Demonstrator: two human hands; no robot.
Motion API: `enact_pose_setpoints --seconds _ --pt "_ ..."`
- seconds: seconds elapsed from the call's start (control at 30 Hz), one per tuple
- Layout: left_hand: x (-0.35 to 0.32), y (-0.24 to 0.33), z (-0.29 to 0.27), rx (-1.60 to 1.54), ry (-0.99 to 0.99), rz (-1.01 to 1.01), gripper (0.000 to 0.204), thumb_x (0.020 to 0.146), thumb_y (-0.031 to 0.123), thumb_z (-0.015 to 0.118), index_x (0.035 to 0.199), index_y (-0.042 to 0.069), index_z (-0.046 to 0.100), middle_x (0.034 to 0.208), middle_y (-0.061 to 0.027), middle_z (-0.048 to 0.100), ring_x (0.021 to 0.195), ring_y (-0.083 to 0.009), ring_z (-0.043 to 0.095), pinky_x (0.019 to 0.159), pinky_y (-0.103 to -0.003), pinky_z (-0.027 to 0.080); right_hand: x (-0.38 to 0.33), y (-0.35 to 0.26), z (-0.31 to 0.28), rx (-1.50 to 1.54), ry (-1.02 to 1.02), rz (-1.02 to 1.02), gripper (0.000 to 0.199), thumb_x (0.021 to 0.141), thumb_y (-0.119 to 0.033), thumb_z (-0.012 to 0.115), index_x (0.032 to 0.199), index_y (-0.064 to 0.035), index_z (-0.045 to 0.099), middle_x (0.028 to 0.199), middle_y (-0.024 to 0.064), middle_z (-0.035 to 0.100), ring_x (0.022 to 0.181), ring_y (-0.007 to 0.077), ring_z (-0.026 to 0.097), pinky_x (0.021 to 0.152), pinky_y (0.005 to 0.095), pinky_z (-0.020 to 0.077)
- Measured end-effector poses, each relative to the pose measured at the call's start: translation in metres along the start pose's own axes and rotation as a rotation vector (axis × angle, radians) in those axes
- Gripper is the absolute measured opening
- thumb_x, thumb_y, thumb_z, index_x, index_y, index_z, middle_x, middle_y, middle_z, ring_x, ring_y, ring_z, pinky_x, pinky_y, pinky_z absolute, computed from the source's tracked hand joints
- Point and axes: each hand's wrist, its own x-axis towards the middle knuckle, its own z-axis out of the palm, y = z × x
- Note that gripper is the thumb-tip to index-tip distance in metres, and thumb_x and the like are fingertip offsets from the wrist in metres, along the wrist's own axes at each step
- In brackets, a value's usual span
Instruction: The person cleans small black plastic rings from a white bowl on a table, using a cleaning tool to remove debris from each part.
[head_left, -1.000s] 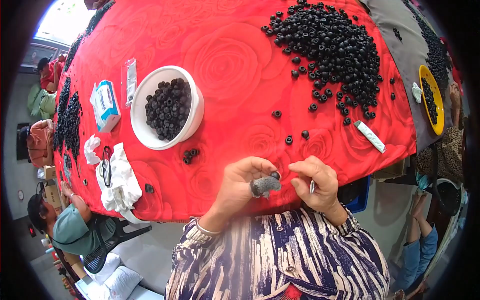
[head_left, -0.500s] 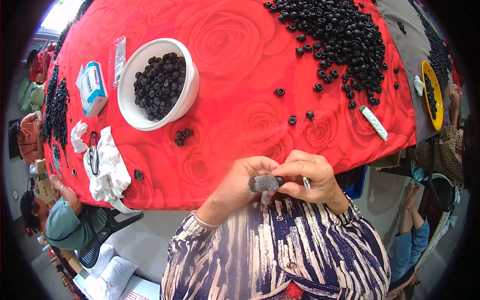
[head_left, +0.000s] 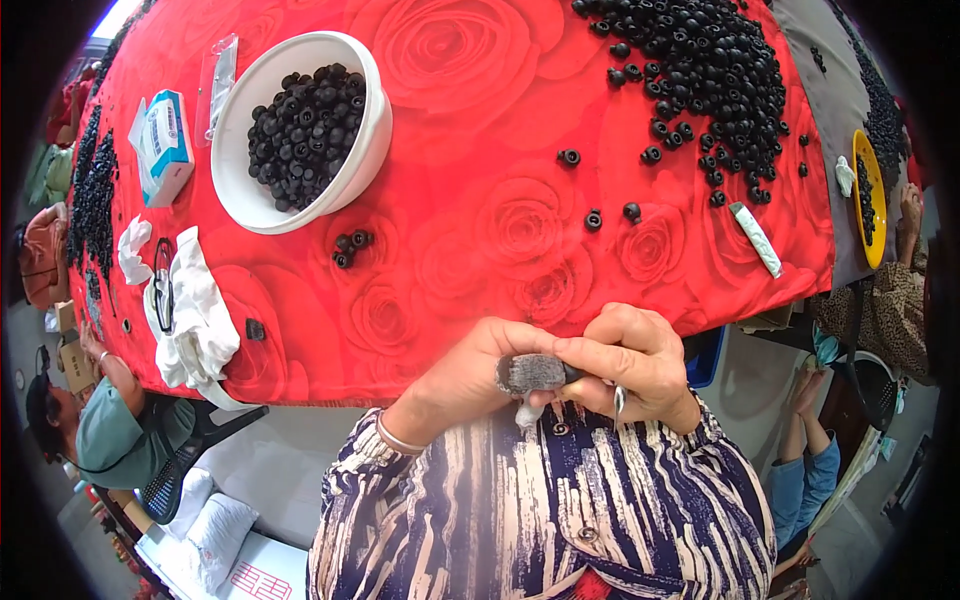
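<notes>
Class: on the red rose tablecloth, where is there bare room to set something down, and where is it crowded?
Free: the cloth between the white bowl and the big heap of black rings, and the strip along the near edge above the hands, left and right. Crowded: the heap, the few stray rings below it, and the far-left edge with white rags and a small box.

The tablecloth [head_left: 470, 240] is bright red with a darker rose pattern. On it, far left, a white bowl [head_left: 365, 150] holds glossy black rings [head_left: 300, 135] — the same black as the heap [head_left: 700, 70] far right. Near, the person's blouse [head_left: 560, 510] is striped navy, cream and white. A small grey piece [head_left: 530, 373] shows between the hands — and a yellow dish [head_left: 868, 205] sits far right.
</notes>
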Motion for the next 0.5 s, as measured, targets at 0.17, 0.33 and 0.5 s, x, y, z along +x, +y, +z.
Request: enact_pose_setpoints --seconds 0.17,0.33,0.5 --pt "0.0008 -0.0050 0.0026 0.024 0.066 0.096 0.016 0.088 0.007 0.060 0.102 0.000 0.064 0.076 -0.0014 0.062 0.064 -0.0067 0.058 0.057 -0.019 0.047 -0.0007 0.0009 0.0043 -0.148 0.054 -0.077 0.046 0.057 -0.008 0.075 0.101 0.0018 0.066 0.066 0.0018 0.052 0.049 0.0130 0.047 0.043 0.0274 0.0346" --pt "-0.0018 -0.0075 0.0030 0.027 0.051 0.179 0.018 0.089 0.007 0.058 0.106 -0.001 0.061 0.082 -0.0032 0.062 0.071 -0.0079 0.060 0.063 -0.020 0.050 -0.0012 -0.0032 0.0006 -0.231 0.028 -0.145 0.044 0.058 -0.005 0.073 0.100 0.0034 0.065 0.063 -0.0012 0.052 0.047 0.0105 0.044 0.042 0.0262 0.0285" --pt "-0.0036 -0.0024 0.0066 0.148 0.098 0.271 0.019 0.090 0.005 0.057 0.106 -0.003 0.059 0.094 -0.0048 0.060 0.082 -0.0087 0.060 0.070 -0.021 0.051 -0.0063 -0.0026 -0.0007 -0.173 0.050 0.052 0.038 0.063 -0.009 0.076 0.096 0.0025 0.062 0.063 0.0006 0.053 0.047 0.0125 0.047 0.045 0.0284 0.0337"
